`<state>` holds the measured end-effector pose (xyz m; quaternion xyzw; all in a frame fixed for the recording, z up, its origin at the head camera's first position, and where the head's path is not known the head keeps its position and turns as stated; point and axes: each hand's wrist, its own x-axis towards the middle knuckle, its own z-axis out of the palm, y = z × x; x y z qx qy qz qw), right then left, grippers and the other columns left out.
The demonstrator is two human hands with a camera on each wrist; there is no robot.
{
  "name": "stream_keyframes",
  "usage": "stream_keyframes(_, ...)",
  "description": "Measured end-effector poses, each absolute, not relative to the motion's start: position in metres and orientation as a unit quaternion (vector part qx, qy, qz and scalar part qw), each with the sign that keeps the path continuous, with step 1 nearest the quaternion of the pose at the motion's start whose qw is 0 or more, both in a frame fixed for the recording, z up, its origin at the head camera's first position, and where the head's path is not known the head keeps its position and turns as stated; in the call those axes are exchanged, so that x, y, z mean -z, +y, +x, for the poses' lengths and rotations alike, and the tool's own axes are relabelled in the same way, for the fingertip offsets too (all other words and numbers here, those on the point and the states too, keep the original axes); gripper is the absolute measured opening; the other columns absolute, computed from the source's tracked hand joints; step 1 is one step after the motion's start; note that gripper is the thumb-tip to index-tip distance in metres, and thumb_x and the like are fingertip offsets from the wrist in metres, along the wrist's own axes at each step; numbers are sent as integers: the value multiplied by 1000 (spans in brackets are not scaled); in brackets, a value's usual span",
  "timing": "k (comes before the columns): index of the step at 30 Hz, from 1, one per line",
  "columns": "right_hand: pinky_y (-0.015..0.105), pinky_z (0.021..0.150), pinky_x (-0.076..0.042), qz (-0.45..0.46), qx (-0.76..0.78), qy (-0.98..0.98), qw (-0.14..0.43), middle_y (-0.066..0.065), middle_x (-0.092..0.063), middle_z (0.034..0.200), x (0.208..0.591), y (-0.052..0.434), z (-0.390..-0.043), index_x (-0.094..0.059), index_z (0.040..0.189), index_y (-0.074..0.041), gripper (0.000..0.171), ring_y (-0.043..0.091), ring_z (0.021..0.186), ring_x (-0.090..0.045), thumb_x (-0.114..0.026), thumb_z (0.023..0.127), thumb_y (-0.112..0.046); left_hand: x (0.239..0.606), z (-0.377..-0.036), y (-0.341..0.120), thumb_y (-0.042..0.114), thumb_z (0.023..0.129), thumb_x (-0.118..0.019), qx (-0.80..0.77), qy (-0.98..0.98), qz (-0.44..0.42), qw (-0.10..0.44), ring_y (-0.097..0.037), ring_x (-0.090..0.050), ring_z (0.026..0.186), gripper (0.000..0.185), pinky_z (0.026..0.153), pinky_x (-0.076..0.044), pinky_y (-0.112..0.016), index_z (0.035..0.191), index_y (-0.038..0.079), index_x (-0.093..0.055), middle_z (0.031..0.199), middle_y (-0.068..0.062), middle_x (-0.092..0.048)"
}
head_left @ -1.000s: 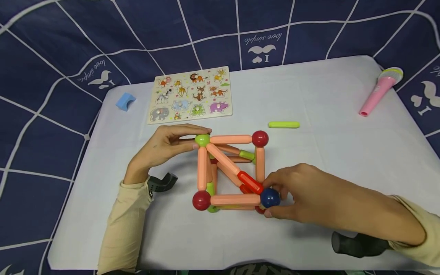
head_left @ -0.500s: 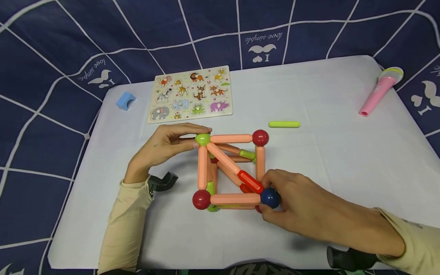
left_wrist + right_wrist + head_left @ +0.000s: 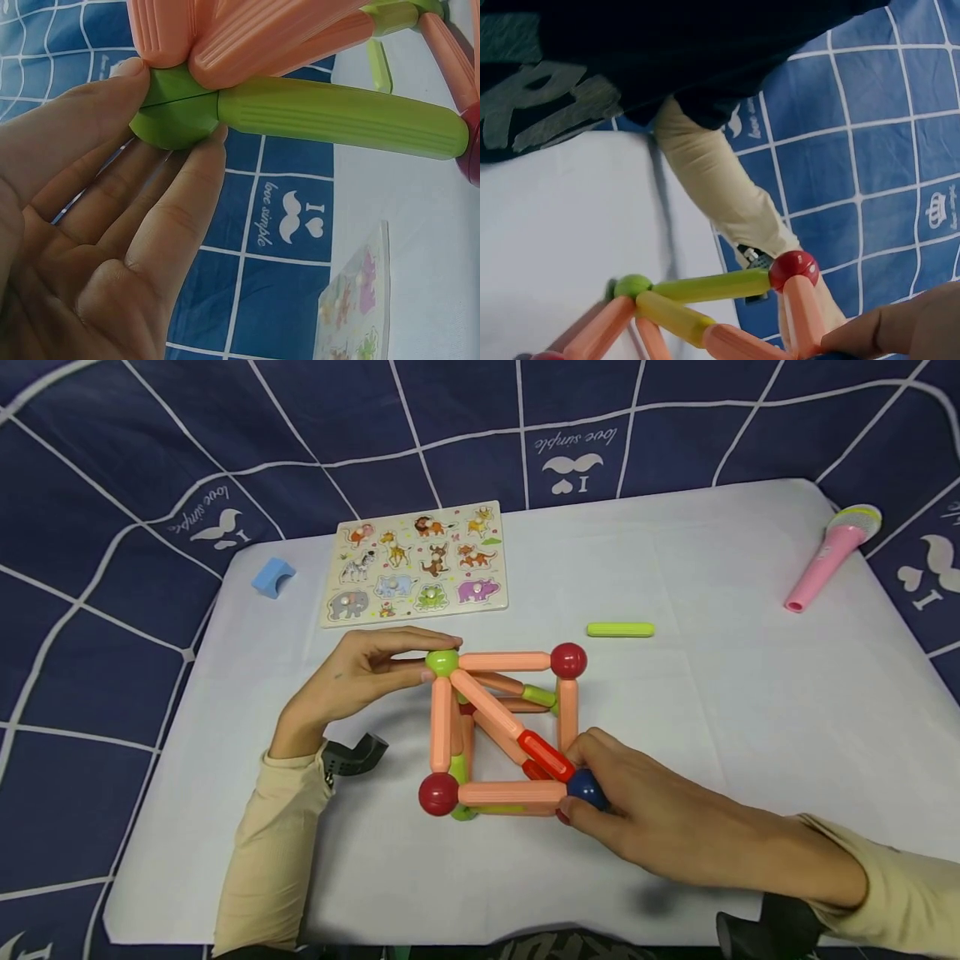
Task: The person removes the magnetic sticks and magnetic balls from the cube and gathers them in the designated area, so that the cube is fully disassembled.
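A box-like frame of magnetic rods and balls stands on the white table, its top made of orange rods (image 3: 506,661). My left hand (image 3: 356,672) pinches the light green ball (image 3: 442,662) at its far left top corner. In the left wrist view, thumb and fingertips touch that green ball (image 3: 178,109), from which a green rod (image 3: 337,118) runs. My right hand (image 3: 652,810) grips the dark blue ball (image 3: 585,788) at the near right corner, partly covering it. A red rod (image 3: 546,756) meets this ball diagonally. Red balls (image 3: 438,794) mark the other two top corners.
Behind the frame lie an animal puzzle board (image 3: 416,564) and a loose light green rod (image 3: 620,629). A blue arch block (image 3: 273,577) sits far left, a pink toy microphone (image 3: 832,557) far right. Dark blue checked cloth (image 3: 465,410) borders the table.
My right hand has shifted slightly left and closed further over the blue ball, hiding more of it. My left hand and the frame have stayed in nearly the same place.
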<state>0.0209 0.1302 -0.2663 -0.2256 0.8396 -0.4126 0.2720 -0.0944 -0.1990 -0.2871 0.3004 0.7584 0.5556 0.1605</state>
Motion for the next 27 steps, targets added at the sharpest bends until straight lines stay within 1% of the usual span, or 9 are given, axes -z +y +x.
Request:
stream_keyframes(1, 22, 53, -40, -223, 408, 841, 278, -5, -49, 89, 266, 130, 21, -49, 107, -29, 16, 12, 70, -48, -60, 99, -37, 287, -94, -199, -2, 90, -68, -556, 758, 300, 161, -25, -57, 123, 38, 93, -53, -37, 127, 8, -67, 129, -7, -64)
stream_keyframes(4, 22, 52, -39, -225, 406, 838, 287, -4, -48, 88, 264, 130, 21, -48, 107, -28, 15, 12, 69, -47, -57, 100, -37, 287, -95, -199, -2, 91, -67, -558, 756, 301, 161, -26, -57, 123, 38, 93, -53, -37, 127, 8, -67, 129, -8, -64)
stream_keyframes(8, 22, 52, -40, -231, 411, 835, 282, -3, -49, 88, 264, 129, 22, -48, 107, -25, 12, 12, 68, -48, -56, 101, -32, 287, -95, -199, -3, 91, -67, -560, 754, 302, 161, -26, -57, 122, 37, 93, -53, -37, 127, 7, -67, 129, -8, -64)
stream_keyframes(16, 22, 52, -38, -246, 427, 832, 255, 0, -46, 80, 268, 127, 23, -48, 108, -17, 25, 12, 68, -45, -59, 99, -39, 287, -95, -198, -2, 91, -67, -561, 754, 299, 166, -26, -57, 122, 38, 94, -52, -37, 128, 8, -67, 130, -8, -63)
stream_keyframes(22, 22, 49, -36, -226, 430, 833, 266, 4, -46, 82, 268, 124, 24, -48, 114, -12, 31, 13, 66, -45, -61, 98, -36, 286, -95, -199, -1, 91, -67, -557, 759, 297, 164, -25, -57, 122, 38, 94, -52, -36, 127, 9, -67, 130, -7, -64)
stream_keyframes(27, 22, 49, -38, -213, 419, 843, 263, 2, -46, 83, 268, 121, 26, -48, 117, -12, 37, 13, 66, -47, -65, 95, -37, 287, -94, -199, -2, 91, -67, -557, 759, 297, 160, -25, -57, 122, 37, 94, -52, -36, 127, 8, -67, 129, -7, -64)
